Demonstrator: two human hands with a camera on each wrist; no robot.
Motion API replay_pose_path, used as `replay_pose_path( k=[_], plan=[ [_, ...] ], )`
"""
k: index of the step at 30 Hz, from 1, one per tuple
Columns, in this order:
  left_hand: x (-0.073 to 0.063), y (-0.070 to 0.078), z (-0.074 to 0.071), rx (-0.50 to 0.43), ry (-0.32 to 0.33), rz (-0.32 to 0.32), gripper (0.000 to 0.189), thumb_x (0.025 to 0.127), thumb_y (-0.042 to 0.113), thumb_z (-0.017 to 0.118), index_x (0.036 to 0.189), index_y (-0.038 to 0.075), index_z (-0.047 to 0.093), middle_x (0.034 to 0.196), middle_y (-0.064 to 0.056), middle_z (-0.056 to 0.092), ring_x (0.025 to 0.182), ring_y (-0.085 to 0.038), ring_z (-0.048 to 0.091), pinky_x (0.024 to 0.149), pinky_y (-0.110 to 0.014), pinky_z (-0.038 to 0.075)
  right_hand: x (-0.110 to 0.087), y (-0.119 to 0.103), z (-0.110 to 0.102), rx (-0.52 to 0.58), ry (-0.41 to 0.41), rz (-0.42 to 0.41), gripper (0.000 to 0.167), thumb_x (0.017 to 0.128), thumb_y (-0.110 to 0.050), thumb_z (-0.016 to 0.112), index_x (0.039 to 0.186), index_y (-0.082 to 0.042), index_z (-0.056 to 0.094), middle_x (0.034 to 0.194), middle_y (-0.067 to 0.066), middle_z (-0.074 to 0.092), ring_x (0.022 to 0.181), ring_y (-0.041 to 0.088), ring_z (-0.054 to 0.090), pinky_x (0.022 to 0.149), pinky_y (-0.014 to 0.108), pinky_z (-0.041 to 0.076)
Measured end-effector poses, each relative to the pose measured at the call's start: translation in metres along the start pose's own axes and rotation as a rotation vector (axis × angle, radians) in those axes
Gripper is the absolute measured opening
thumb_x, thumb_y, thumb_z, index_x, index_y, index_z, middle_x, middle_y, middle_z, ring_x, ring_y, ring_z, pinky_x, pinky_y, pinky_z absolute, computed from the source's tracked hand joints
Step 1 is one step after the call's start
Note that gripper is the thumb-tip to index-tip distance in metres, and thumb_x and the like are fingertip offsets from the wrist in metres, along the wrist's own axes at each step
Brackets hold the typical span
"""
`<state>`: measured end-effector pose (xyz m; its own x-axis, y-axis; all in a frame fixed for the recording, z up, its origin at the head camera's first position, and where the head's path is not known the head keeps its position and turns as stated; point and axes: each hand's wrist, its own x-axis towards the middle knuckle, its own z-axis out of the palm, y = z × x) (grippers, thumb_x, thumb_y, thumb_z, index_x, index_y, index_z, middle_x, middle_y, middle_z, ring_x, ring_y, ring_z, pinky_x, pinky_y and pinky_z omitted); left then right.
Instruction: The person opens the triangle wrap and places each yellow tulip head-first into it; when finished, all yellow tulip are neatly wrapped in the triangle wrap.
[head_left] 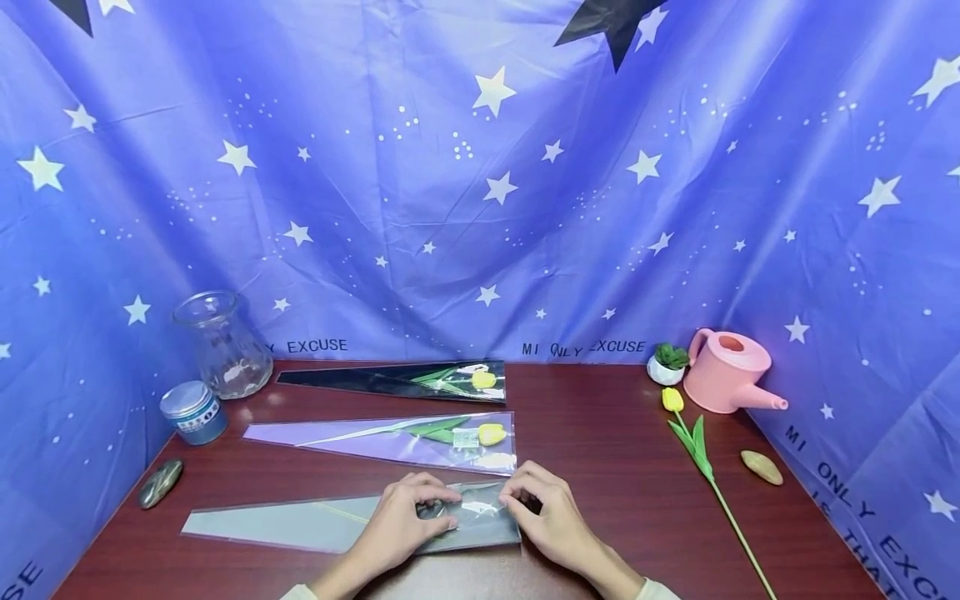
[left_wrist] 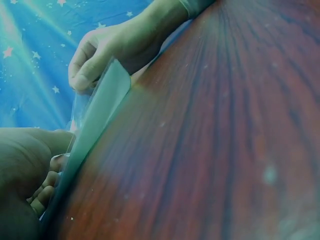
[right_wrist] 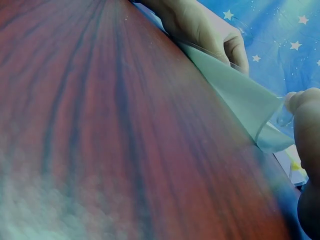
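Observation:
A long, tapering grey flower sleeve (head_left: 292,522) with a clear front lies at the front of the table, its wide end to the right. My left hand (head_left: 401,515) pinches the clear film near that wide end, thumb and fingers curled. Just right of it, my right hand (head_left: 547,510) pinches the film at the mouth's far corner between thumb and fingertips. In the right wrist view the sleeve's wide end (right_wrist: 235,95) bends up off the table. A loose yellow tulip (head_left: 701,462) with a green stem lies to the right, apart from both hands.
Behind lie a purple sleeve (head_left: 322,435) and a black sleeve (head_left: 360,381), each holding a yellow tulip. A glass vase (head_left: 236,358), blue jar (head_left: 197,417) and dark stone (head_left: 161,483) stand left; a pink watering can (head_left: 723,375), potted plant (head_left: 665,371) and pale stone (head_left: 761,467) right.

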<state>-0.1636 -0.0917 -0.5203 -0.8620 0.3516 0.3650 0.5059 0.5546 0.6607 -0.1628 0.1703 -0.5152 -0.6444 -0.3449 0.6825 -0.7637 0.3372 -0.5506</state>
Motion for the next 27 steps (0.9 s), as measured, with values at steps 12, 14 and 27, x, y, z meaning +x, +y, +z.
replay_pose_path(
  k=[12, 14, 27],
  plan=[
    [-0.001, -0.001, 0.000, -0.020, 0.077, 0.034, 0.020, 0.080, 0.020, 0.088, 0.095, 0.032, 0.083, 0.095, 0.023, 0.072, 0.095, -0.001, 0.064, 0.086, -0.027, 0.054, 0.001, 0.000, -0.002, 0.079, 0.019, 0.095, 0.013, 0.090, -0.006, 0.079, 0.092, -0.018, 0.076, 0.085, -0.004, 0.066, 0.071, -0.003, 0.053, 0.055, 0.017, 0.046],
    [-0.001, -0.001, -0.001, -0.026, 0.081, 0.035, 0.018, 0.081, 0.021, 0.087, 0.095, 0.031, 0.083, 0.094, 0.023, 0.072, 0.094, -0.001, 0.064, 0.085, -0.027, 0.054, 0.002, -0.002, -0.005, 0.118, 0.007, 0.164, 0.009, 0.091, -0.007, 0.078, 0.094, -0.015, 0.077, 0.087, -0.002, 0.068, 0.070, -0.002, 0.054, 0.055, 0.017, 0.047],
    [0.011, -0.001, -0.011, -0.065, 0.116, 0.087, 0.014, 0.085, 0.016, 0.083, 0.097, 0.023, 0.084, 0.096, 0.013, 0.077, 0.091, -0.004, 0.071, 0.076, -0.021, 0.055, 0.012, 0.008, -0.076, 0.042, 0.129, 0.373, 0.007, 0.093, -0.007, 0.076, 0.099, -0.010, 0.078, 0.095, 0.000, 0.077, 0.093, 0.002, 0.069, 0.085, 0.015, 0.054]
  ],
)
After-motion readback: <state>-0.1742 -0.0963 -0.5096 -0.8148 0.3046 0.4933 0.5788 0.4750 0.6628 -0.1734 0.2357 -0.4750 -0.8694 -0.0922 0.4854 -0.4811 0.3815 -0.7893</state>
